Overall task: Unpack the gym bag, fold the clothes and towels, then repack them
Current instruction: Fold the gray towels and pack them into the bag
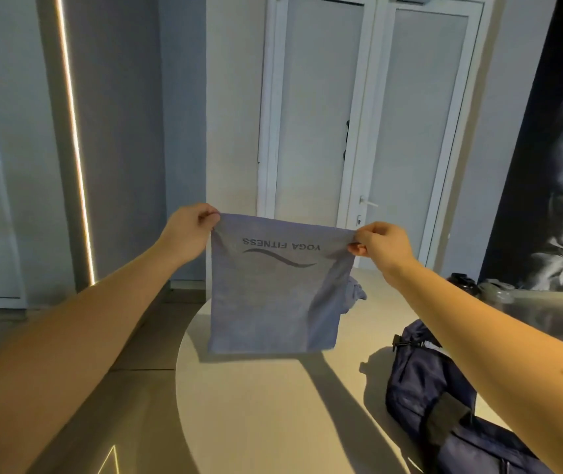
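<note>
Left hand (191, 230): fingers pinch the upper left corner of the blue cloth (273, 302). The cloth hangs flat over the far edge of the bench (273, 405). Right hand (381, 246): fingers pinch the upper right corner. Gym bag (423, 381): lies at the right edge of the bench.

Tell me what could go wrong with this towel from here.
1. The left hand and right hand only pinch the top corners of the towel. A corner may slip and spoil the fold.
2. The towel hangs close to the edge of the table. Laid down there, part of it might slide off.
3. The crumpled cloth behind it could get caught in the fold.
</note>
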